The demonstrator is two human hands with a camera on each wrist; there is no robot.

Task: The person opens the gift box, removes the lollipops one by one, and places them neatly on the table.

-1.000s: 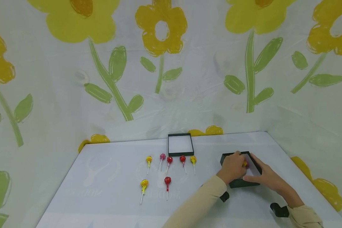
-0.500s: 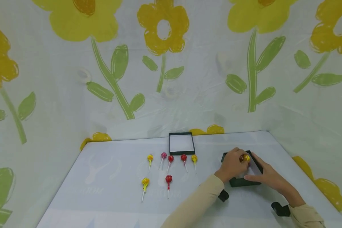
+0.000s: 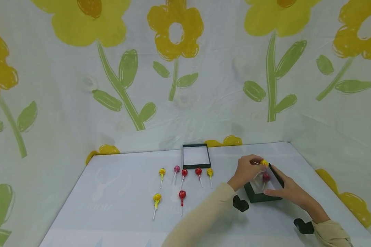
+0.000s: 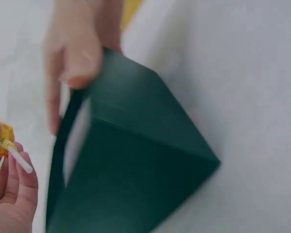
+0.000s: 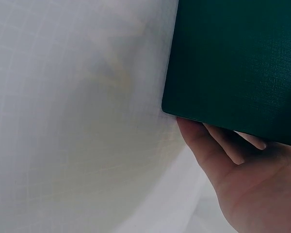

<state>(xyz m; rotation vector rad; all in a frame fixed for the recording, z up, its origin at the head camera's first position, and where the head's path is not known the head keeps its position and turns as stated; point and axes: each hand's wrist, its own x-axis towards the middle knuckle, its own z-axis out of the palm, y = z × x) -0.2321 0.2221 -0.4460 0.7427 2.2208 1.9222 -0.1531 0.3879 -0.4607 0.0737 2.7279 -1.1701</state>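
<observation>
In the head view my left hand [image 3: 248, 171] pinches a yellow lollipop [image 3: 264, 162] above the far edge of a dark green box [image 3: 261, 198]. The left wrist view shows that lollipop [image 4: 6, 141], white stick angled down, between the thumb and fingers. A dark pink-red lollipop [image 3: 266, 177] lies inside the box. My right hand [image 3: 292, 190] grips the box's right side, thumb toward the near edge, fingers toward the far one. Up close in the right wrist view, the fingers of the right hand [image 5: 247, 177] lie against the green box wall [image 5: 233, 63].
Left of the box, several lollipops lie on the white table, among them a red one [image 3: 182, 195], a yellow one [image 3: 157, 198] and a pink one [image 3: 177, 168]. A shallow dark-rimmed lid [image 3: 196, 166] sits at the back edge. Flower-printed cloth [image 3: 210, 103] stands behind.
My left hand has risen out of the box and moved toward its far left, with the yellow lollipop. The lollipop inside the box has come into view. My right hand has stayed on the box.
</observation>
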